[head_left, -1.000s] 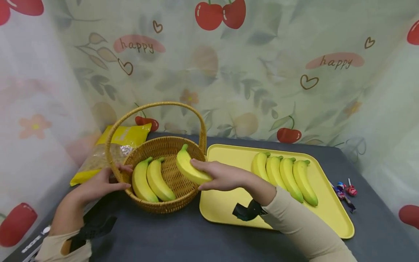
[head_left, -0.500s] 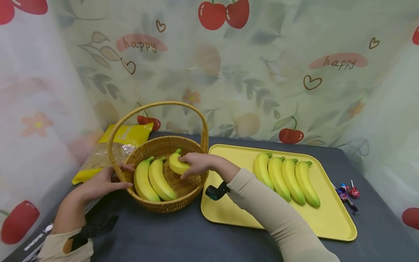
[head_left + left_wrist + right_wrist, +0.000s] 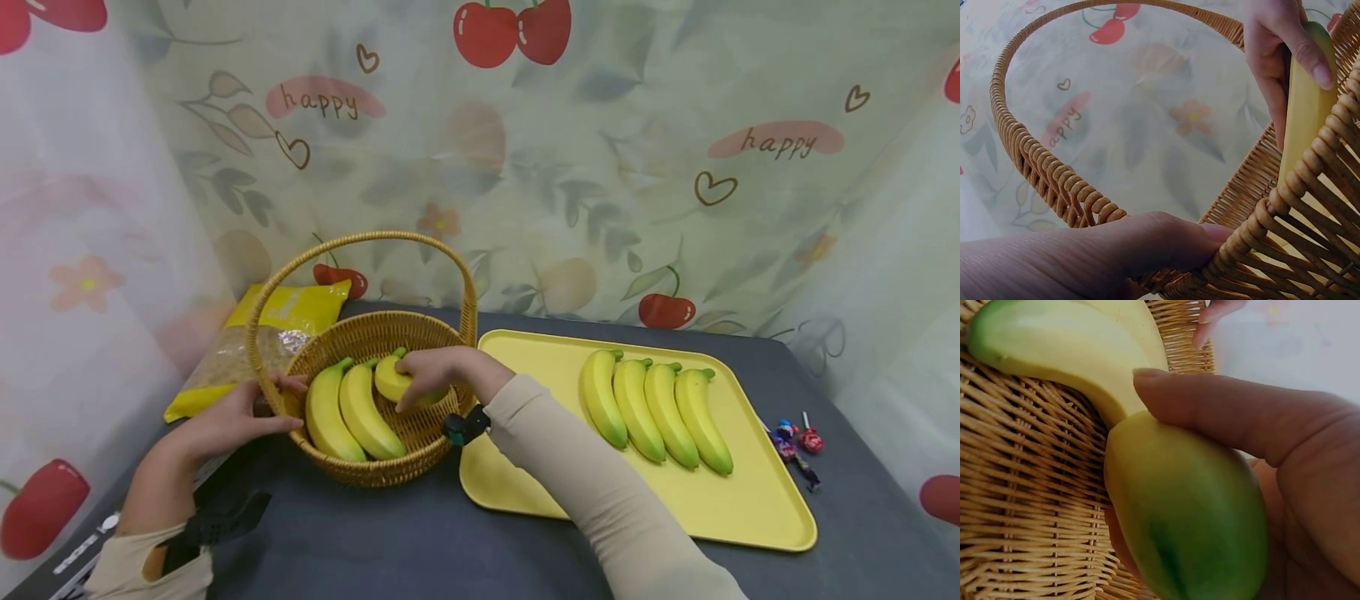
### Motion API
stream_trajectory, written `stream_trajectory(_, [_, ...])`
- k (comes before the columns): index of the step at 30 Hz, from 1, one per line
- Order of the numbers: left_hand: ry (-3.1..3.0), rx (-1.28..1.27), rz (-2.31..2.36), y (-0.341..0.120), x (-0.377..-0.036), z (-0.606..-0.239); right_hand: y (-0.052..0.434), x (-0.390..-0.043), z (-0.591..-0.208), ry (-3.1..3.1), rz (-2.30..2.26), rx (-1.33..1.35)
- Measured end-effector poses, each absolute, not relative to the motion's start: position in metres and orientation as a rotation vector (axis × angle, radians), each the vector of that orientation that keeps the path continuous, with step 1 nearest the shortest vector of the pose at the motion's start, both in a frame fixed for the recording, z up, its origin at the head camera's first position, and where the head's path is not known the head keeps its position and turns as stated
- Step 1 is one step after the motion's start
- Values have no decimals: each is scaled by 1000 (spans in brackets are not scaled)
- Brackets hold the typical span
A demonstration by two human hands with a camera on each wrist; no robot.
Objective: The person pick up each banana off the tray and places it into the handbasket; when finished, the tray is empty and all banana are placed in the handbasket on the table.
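In the head view my right hand [image 3: 442, 371] reaches inside the wicker basket [image 3: 360, 473] and grips a yellow banana [image 3: 388, 382] between thumb and fingers. The right wrist view shows that banana's [image 3: 1185, 506] green end toward the camera, thumb across its side. Two more bananas lie side by side in the basket's left half, an outer banana [image 3: 328, 412] and an inner banana [image 3: 366, 412], just left of the held one. My left hand [image 3: 236, 421] holds the basket's left rim near the handle's base; its thumb [image 3: 1160, 240] lies along the woven rim, and its other fingers are mostly hidden.
A yellow tray [image 3: 517, 492] right of the basket carries several bananas [image 3: 637, 408] in a row. Wrapped lollipops [image 3: 791, 446] lie beyond its right edge. A yellow bag [image 3: 262, 342] sits behind the basket at left. The basket's tall handle [image 3: 360, 237] arches above it.
My right hand has carried the banana left and down, from over the basket's right rim to inside, close beside the two bananas. My left hand has stayed on the rim.
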State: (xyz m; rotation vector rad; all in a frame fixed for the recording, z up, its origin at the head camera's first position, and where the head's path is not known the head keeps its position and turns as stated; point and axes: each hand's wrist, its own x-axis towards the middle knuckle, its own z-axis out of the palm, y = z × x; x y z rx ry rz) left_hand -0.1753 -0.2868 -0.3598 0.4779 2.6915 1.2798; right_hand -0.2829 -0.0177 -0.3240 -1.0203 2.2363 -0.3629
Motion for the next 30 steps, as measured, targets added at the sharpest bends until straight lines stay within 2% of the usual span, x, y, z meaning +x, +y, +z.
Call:
stream_trajectory(18, [2673, 476, 1284, -285, -174, -359, -29, -284, -328, 2190, -397, -887])
stream_trajectory(30, [2678, 427, 1278, -284, -174, -358, -37, -288, -337, 2372, -268, -976])
